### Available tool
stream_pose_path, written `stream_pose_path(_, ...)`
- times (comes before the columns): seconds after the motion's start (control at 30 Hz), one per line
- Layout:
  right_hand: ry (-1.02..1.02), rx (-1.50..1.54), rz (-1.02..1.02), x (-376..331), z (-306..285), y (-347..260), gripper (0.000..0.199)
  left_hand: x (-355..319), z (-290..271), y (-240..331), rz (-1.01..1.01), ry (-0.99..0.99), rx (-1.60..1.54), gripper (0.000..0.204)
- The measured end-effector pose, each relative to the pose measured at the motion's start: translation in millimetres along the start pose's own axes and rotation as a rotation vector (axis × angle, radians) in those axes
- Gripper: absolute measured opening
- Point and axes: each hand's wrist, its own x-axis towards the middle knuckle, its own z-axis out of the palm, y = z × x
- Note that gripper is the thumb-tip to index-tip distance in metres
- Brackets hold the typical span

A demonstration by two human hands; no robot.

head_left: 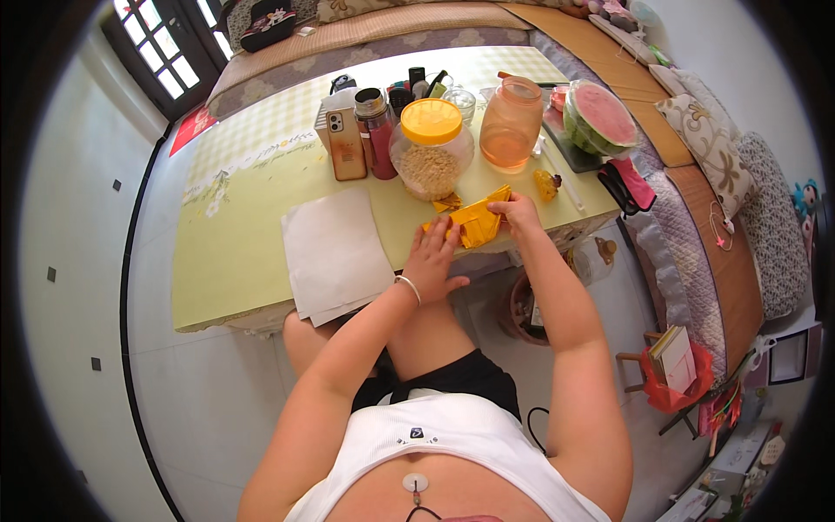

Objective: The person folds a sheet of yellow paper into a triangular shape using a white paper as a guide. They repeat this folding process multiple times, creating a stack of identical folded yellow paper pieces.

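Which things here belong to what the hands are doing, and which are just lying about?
In use:
- shiny yellow sheet: left hand touching, right hand gripping
- small yellow piece, probably

Seemingly idle:
- white paper
- phone
- yellow-lidded jar
- pink-tinted jar
- watermelon

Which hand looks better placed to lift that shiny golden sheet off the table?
Probably the right hand: it seems to pinch the upper right part of the golden sheet already, while the left hand is spread out against the left end.
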Motion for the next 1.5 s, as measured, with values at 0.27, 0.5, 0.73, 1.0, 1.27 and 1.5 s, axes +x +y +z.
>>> stream_pose_path(0.27, -0.263, 0.264, -0.192, -68.2, 22.4, -11.4, 0.025, 0.8, -51.9, -42.9, -0.207, 0.288, -0.393, 0.057)
stream_pose_path(0.5, -0.461, 0.101, -0.376, -74.3, 53.3, -0.6, 0.021, -18.0, -92.1, -76.8, -0.171, 0.351, -0.537, 0.017)
stream_pose_path(0.73, -0.270, -0.743, -0.577, -72.2, 65.8, 1.3, 0.016, -31.3, -77.4, -95.0, -0.183, 0.151, -0.170, 0.022)
stream_pose_path(1.0, -0.341, -0.675, -0.595, -68.1, 65.0, 0.5, 0.022, -30.4, -64.0, -113.9, -0.517, 0.085, -0.905, 0.034)
stream_pose_path(1.27, -0.423, 0.002, -0.135, -80.0, 79.8, 18.7, 0.017, -32.5, -69.9, -105.7, -0.369, 0.160, -1.735, 0.045)
stream_pose_path(1.5, -0.405, 0.177, 0.014, -90.4, 113.1, 36.8, 0.023, -30.5, -59.8, -88.3, -0.453, 0.348, -1.834, 0.036)
